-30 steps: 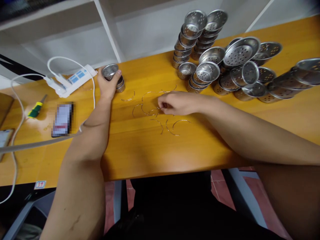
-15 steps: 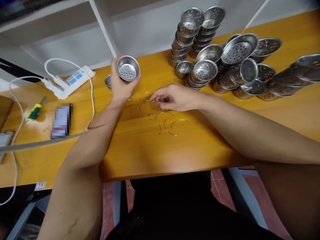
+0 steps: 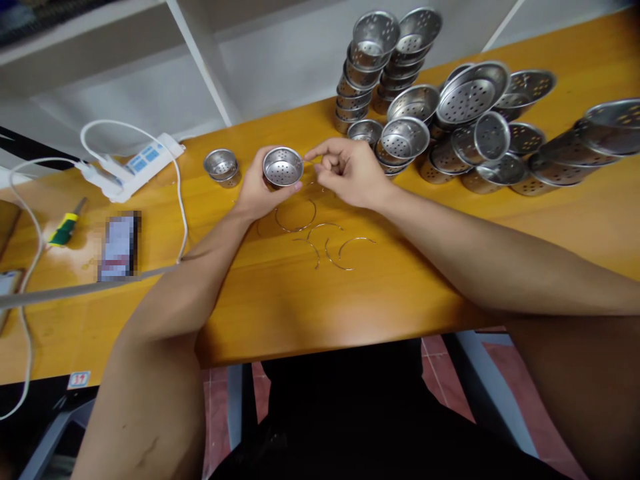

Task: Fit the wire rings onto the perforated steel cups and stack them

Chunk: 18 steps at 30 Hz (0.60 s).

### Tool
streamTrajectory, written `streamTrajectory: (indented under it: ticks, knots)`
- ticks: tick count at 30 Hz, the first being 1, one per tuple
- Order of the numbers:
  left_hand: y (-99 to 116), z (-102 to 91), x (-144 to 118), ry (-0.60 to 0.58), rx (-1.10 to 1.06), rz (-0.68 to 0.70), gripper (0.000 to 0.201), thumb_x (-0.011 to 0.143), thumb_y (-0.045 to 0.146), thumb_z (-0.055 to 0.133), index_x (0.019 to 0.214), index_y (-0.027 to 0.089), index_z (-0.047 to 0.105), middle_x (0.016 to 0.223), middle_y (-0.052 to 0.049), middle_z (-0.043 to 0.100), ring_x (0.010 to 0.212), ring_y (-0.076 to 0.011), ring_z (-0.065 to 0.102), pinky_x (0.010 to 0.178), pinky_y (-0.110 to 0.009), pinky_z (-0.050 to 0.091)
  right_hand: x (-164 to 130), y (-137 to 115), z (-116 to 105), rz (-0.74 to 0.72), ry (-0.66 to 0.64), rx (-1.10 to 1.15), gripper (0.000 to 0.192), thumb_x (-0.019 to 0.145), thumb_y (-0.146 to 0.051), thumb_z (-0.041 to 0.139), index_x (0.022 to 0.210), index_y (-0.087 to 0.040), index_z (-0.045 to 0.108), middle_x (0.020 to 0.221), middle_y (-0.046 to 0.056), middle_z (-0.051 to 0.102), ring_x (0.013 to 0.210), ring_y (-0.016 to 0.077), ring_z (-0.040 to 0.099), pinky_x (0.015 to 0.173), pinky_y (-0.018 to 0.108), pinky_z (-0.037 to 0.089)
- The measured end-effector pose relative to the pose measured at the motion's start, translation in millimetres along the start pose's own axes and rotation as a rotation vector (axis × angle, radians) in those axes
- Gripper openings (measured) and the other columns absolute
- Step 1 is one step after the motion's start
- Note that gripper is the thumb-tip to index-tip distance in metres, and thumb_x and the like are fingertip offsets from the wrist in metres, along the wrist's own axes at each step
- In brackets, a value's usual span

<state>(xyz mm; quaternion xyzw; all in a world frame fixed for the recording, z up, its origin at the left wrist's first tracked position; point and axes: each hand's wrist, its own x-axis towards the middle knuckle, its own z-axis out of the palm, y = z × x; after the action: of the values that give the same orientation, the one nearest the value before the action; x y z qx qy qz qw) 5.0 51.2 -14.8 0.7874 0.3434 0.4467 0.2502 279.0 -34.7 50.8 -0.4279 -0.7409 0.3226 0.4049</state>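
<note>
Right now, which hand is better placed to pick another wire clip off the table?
Probably the right hand: its fingers are pinched right above the loose wire clips and carry nothing bulky. The left hand is fully occupied gripping the perforated metal cup.

Wire rings [image 3: 320, 240] seemingly before strainer stacks [image 3: 430, 113]

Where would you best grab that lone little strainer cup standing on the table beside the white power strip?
Probably by its rim, from straight above. The strainer cup stands upright, mouth up, apart from the left hand and the power strip, so fingers could close across the round rim from either side.
</note>
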Motion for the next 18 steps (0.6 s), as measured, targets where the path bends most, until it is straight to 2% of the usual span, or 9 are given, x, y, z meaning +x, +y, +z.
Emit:
streamTrajectory:
  ticks: [5,8,12,15,18]
  knots:
    - [2.0,4.9,-4.1,-0.022,-0.02,0.03,0.112,0.078,0.108,0.106,0.151,0.033,0.068,0.147,-0.012,0.077,0.153,-0.0507,0.08,0.138,-0.075,0.065,-1.5,2.4,-0.7,-0.005,0.06,-0.099,0.057,0.119,-0.069,0.069,0.153,-0.024,0.079,0.088,0.003,0.064,0.084,0.0282,0.065,0.091,0.048,0.066]
    - [-3.1,8.2,-4.9,-0.026,-0.053,0.066,0.114,0.078,0.111,0.103,0.153,0.036,0.064,0.149,-0.011,0.074,0.152,-0.049,0.08,0.133,-0.072,0.068,-1.1,5.2,-1.5,-0.026,0.042,-0.14,0.051,0.122,-0.064,0.066,0.148,-0.024,0.083,0.092,0.005,0.068,0.088,0.0297,0.068,0.097,0.051,0.067]
    - [-11.0,12.6,-3.8,-0.034,-0.076,0.001,0.115,0.081,0.101,0.11,0.159,0.037,0.055,0.151,-0.011,0.07,0.153,-0.048,0.08,0.131,-0.069,0.071,-1.9,6.2,-1.6,-0.039,0.028,-0.166,0.047,0.124,-0.06,0.063,0.146,-0.024,0.084,0.094,0.006,0.07,0.09,0.0294,0.068,0.1,0.051,0.067]
    - [-19.8,13.1,-1.1,-0.066,-0.141,-0.021,0.122,0.073,0.106,0.111,0.156,0.035,0.056,0.151,-0.011,0.07,0.153,-0.049,0.079,0.13,-0.07,0.071,-2.2,9.5,0.6,-0.047,0.031,-0.171,0.048,0.126,-0.061,0.063,0.149,-0.024,0.083,0.094,0.005,0.068,0.09,0.0289,0.067,0.101,0.05,0.067]
    - [-29.9,12.3,1.0,-0.11,-0.278,0.032,0.131,0.061,0.111,0.111,0.155,0.034,0.063,0.155,-0.012,0.072,0.154,-0.05,0.078,0.129,-0.07,0.07,0.0,18.9,4.4,-0.086,0.064,-0.149,0.046,0.125,-0.063,0.069,0.148,-0.025,0.082,0.09,0.003,0.065,0.086,0.0275,0.065,0.098,0.048,0.067]
